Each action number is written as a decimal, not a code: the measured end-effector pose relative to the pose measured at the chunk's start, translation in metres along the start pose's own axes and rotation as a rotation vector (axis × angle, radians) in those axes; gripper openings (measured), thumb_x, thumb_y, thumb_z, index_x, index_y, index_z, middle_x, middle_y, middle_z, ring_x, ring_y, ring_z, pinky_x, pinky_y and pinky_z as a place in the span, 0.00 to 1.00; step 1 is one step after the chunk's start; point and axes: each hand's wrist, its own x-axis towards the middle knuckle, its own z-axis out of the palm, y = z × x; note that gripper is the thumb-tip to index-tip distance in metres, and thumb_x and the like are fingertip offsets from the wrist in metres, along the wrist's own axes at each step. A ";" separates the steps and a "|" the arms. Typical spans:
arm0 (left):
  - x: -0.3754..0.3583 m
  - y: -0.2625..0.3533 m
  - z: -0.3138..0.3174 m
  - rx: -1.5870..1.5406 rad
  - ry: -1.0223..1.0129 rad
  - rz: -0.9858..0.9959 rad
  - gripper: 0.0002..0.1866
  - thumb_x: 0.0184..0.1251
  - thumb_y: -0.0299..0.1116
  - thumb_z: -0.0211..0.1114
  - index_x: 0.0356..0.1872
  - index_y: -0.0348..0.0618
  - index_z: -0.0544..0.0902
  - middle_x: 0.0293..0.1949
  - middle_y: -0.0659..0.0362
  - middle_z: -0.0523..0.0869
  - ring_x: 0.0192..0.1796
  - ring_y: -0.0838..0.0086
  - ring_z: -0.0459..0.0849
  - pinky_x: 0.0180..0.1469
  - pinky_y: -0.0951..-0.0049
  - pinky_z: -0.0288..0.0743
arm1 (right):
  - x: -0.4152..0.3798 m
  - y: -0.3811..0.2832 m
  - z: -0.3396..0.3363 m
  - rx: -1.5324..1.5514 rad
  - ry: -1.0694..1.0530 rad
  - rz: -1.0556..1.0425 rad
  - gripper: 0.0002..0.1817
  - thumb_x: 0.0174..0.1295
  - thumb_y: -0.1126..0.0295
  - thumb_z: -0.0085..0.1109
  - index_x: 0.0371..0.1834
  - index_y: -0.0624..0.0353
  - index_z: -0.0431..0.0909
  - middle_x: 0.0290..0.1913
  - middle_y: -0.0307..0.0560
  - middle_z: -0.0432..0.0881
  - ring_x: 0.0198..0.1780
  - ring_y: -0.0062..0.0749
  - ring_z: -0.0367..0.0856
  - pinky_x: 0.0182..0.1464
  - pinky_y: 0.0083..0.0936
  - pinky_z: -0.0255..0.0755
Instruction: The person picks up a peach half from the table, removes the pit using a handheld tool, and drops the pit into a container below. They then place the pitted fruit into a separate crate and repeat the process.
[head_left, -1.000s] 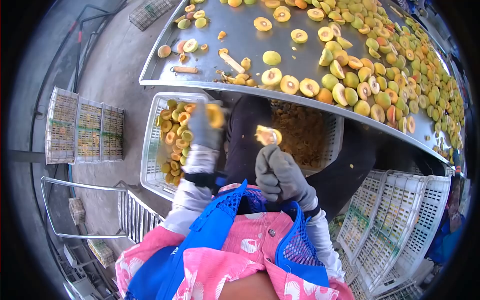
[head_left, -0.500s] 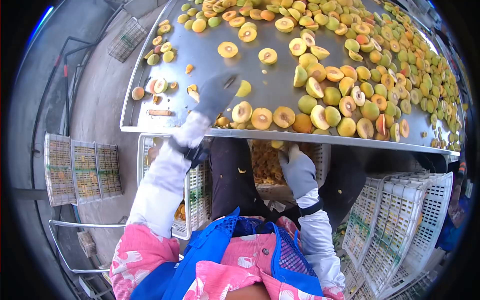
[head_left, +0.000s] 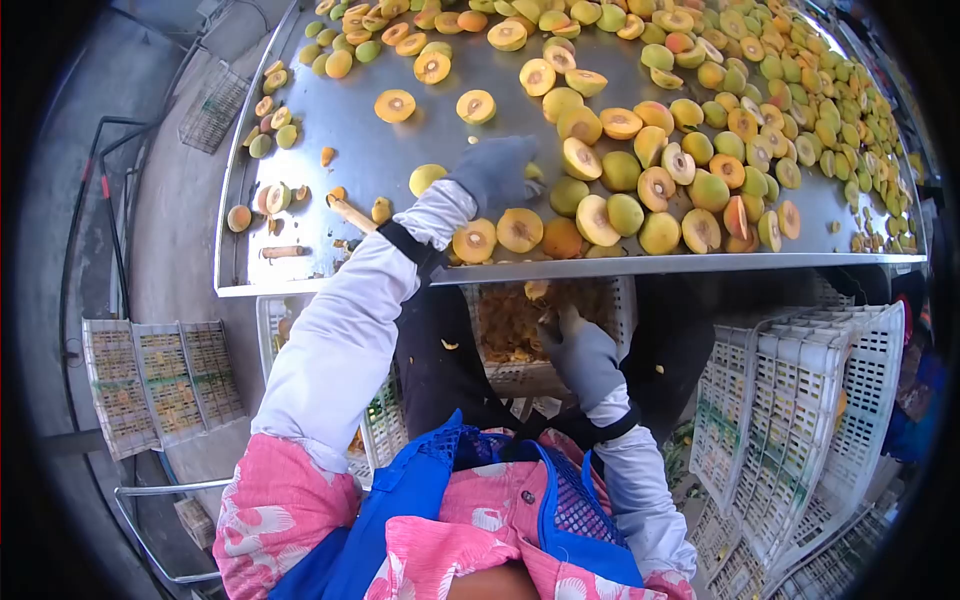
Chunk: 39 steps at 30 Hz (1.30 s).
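My left hand (head_left: 492, 172), in a grey glove and smeared by motion, is over the metal table. Its fingertips overlap a greenish-yellow fruit half (head_left: 534, 172) beside the heap of cut, peach-like fruit (head_left: 640, 160). Just below its wrist are cut halves showing orange flesh and brown centres (head_left: 520, 230). Below the table edge, my right hand (head_left: 582, 352), also gloved, is closed, thumb up, above a white crate (head_left: 622, 310) of brownish-orange scraps. A small yellow fruit piece (head_left: 537, 290) shows just beyond its thumb; I cannot tell what the fingers grip.
The metal table (head_left: 330, 120) ends in a raised front lip. A wooden stick (head_left: 350, 212) and a short brown piece (head_left: 284, 252) lie at its left. White plastic crates stand at left (head_left: 160, 385) and are stacked at right (head_left: 790, 430). A metal rail (head_left: 135, 530) is at lower left.
My left hand has moved right across the table, past a fruit half, to the edge of the heap. My right hand stays below the table edge. The view has shifted slightly.
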 end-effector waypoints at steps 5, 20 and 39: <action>-0.060 0.009 -0.005 -1.123 0.172 -0.327 0.24 0.57 0.42 0.72 0.49 0.39 0.77 0.45 0.41 0.84 0.47 0.50 0.84 0.47 0.60 0.79 | -0.021 -0.026 -0.043 0.362 -0.066 0.023 0.12 0.67 0.61 0.59 0.41 0.57 0.73 0.30 0.60 0.82 0.36 0.60 0.82 0.36 0.43 0.74; -0.179 0.103 0.023 -1.207 0.491 0.238 0.24 0.81 0.44 0.43 0.51 0.34 0.81 0.41 0.55 0.87 0.41 0.75 0.82 0.49 0.76 0.75 | -0.073 -0.085 -0.062 0.646 0.120 -0.172 0.10 0.70 0.66 0.54 0.38 0.63 0.71 0.24 0.57 0.76 0.23 0.47 0.76 0.28 0.35 0.69; -0.196 0.110 0.015 -0.752 0.820 0.260 0.23 0.78 0.41 0.45 0.34 0.37 0.85 0.25 0.50 0.84 0.28 0.57 0.84 0.34 0.66 0.76 | -0.085 -0.096 -0.040 0.495 0.264 -0.272 0.10 0.71 0.66 0.53 0.41 0.63 0.71 0.27 0.56 0.78 0.29 0.49 0.76 0.31 0.34 0.71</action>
